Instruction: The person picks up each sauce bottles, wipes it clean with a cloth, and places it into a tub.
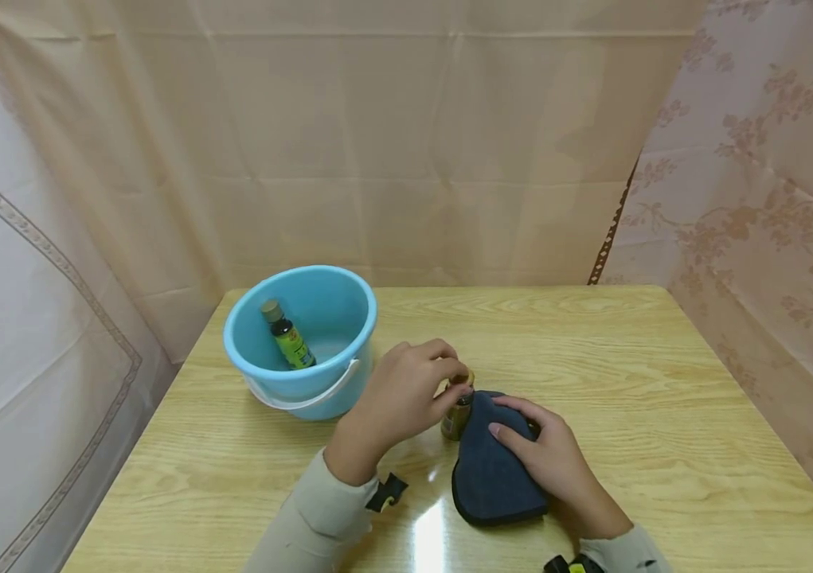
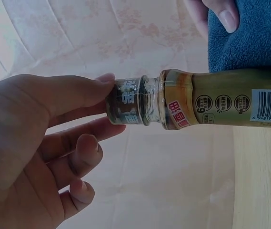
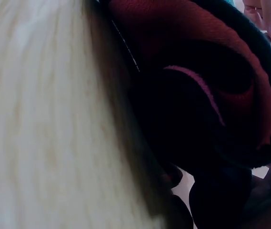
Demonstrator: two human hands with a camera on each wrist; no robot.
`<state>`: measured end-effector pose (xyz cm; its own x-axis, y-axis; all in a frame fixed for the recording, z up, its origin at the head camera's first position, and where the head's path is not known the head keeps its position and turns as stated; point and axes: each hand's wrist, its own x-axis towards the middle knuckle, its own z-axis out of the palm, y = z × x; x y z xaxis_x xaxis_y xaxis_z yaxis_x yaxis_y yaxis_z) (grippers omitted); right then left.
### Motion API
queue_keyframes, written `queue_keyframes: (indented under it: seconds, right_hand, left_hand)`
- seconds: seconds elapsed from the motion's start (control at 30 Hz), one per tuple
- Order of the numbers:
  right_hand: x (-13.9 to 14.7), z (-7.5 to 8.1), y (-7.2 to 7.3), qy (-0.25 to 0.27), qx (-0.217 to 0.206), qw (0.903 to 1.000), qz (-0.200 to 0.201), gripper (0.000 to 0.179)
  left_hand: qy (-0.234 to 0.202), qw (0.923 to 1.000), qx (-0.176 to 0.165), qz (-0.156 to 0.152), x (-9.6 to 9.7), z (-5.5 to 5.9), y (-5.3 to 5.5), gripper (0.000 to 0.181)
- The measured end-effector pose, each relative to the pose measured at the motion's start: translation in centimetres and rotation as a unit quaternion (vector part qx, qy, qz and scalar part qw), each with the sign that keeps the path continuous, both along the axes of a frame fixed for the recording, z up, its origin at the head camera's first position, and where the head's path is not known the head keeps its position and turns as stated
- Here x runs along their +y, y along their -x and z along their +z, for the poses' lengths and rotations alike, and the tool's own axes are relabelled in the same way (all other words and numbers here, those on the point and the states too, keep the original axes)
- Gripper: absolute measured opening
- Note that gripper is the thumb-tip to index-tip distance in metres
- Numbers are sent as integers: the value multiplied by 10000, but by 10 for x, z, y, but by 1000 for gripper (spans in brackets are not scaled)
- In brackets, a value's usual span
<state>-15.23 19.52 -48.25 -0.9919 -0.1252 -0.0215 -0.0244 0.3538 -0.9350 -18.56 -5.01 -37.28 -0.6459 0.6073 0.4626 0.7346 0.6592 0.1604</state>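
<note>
A small sesame oil bottle (image 1: 453,423) with a gold-green label stands on the table, partly behind my left hand (image 1: 408,391). In the left wrist view, thumb and finger pinch its cap (image 2: 128,101) from both sides, while the other fingers curl loosely. My right hand (image 1: 551,455) grips a folded dark blue cloth (image 1: 495,473) with black edging, thumb on the near face. That cloth touches or nearly touches the bottle's side. The right wrist view is dark, showing the cloth's reddish inner side (image 3: 159,21); most right-hand fingers are hidden there.
Left of my hands stands a light blue bucket (image 1: 370,318) with a white handle (image 1: 330,391). A second bottle (image 1: 295,345), green-labelled with a tan cap, leans inside it. The wooden table (image 1: 664,430) ends at hanging curtains (image 1: 406,159) behind and at the sides.
</note>
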Motion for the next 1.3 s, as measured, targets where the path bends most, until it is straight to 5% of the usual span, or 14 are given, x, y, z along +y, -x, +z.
queue_keyframes:
  seconds: [1.0, 1.3]
  right_hand:
    - [1, 9, -6, 1194, 1200, 9852, -273, 42]
    - [1, 10, -5, 1288, 994, 9859, -385, 43]
  left_hand:
    - [104, 9992, -285, -271, 2, -1, -1, 16]
    - [181, 9988, -320, -336, 3, -1, 1, 18]
